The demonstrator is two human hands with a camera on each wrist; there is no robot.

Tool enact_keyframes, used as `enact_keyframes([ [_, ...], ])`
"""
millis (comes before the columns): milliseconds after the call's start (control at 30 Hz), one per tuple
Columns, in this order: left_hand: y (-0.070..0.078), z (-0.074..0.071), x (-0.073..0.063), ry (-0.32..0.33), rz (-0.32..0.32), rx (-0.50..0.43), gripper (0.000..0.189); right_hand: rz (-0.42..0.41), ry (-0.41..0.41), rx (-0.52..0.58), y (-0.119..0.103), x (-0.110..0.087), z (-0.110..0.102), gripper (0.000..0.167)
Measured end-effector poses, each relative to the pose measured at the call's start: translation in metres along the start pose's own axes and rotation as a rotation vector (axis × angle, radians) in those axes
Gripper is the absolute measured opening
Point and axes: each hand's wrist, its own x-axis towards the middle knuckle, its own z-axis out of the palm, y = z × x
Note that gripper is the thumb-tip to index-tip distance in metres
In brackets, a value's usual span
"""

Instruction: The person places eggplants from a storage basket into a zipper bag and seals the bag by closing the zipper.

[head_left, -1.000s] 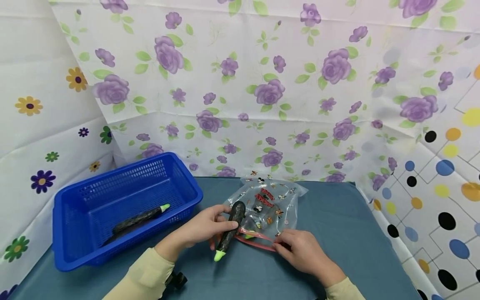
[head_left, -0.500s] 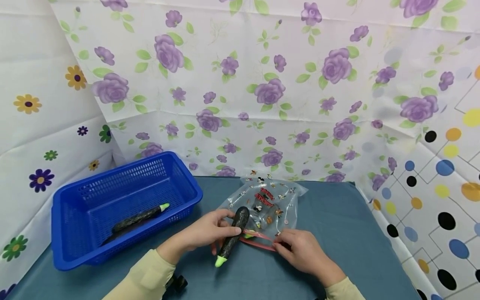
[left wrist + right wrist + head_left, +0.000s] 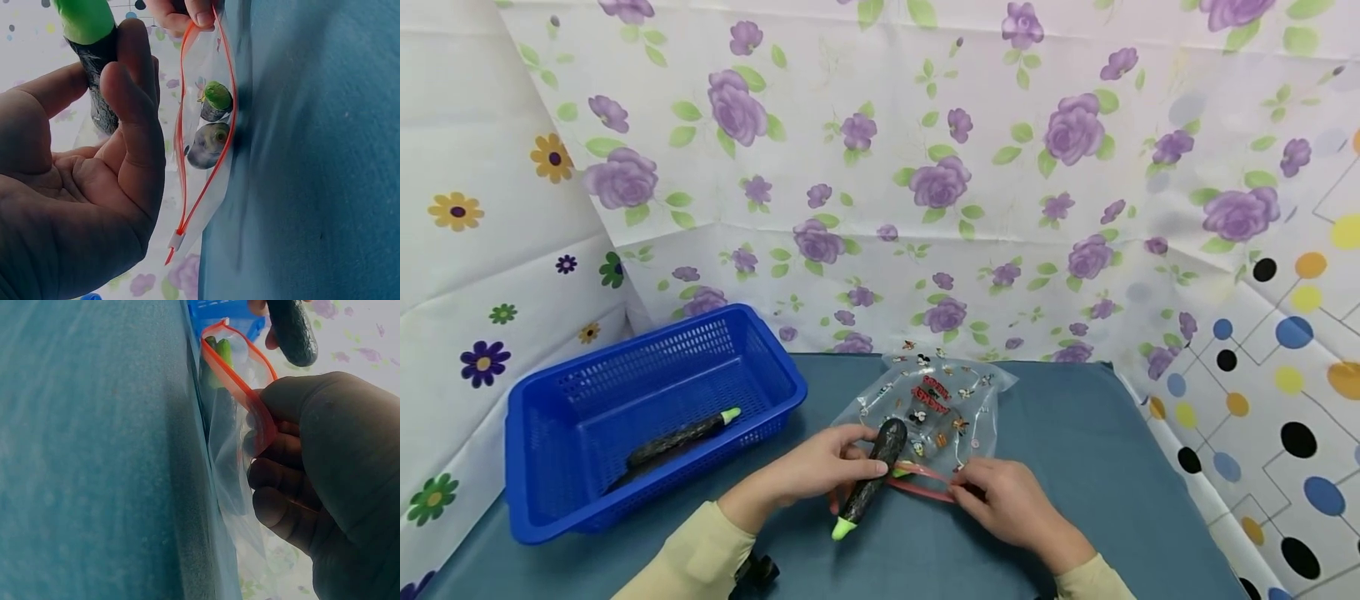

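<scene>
1. Left hand point(image 3: 831, 461) pinches a dark, bumpy, green-tipped cucumber point(image 3: 867, 492) in the head view; it has just edged right and nearer, so it sits beside the clear zip bag point(image 3: 936, 400), outside it. Right hand point(image 3: 1007, 500) pinches the bag's near right edge; a blue mesh basket point(image 3: 647, 358) at left holds another cucumber point(image 3: 677, 437).
2. Left wrist view: the bag gapes leaf-shaped, a glossy green-tipped piece point(image 3: 217, 100) inside.
3. Right wrist view: thin, crinkled plastic lies against blue cloth point(image 3: 94, 456).

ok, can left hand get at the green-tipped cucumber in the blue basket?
Probably not: the left hand holds another cucumber. Freed, likely yes; the blue basket nearby is open on top.
</scene>
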Motion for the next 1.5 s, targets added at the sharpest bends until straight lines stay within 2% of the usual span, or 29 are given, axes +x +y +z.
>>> enact_keyframes([
  [233,-0.0038,-0.0004,0.0006,-0.038,-0.018,0.025,0.074,-0.001,0.002,0.003,-0.0013,0.0015,-0.0014,0.016],
  [467,-0.0032,0.0024,0.0021,-0.077,-0.015,0.028,0.063,0.003,-0.001,0.021,-0.0006,0.0014,-0.0028,0.015],
  [733,-0.0015,0.0037,0.0004,-0.124,-0.005,0.06,0.068,0.008,-0.001,0.003,0.0018,0.0018,-0.0016,0.014],
  [1100,-0.0035,0.0055,0.0002,-0.185,0.012,0.082,0.063,0.0,0.007,0.001,0.0004,0.002,-0.0019,0.016],
  [1500,-0.0056,0.0069,0.0007,-0.222,-0.013,0.103,0.061,-0.004,0.011,-0.002,-0.0001,0.0028,-0.0026,0.017],
])
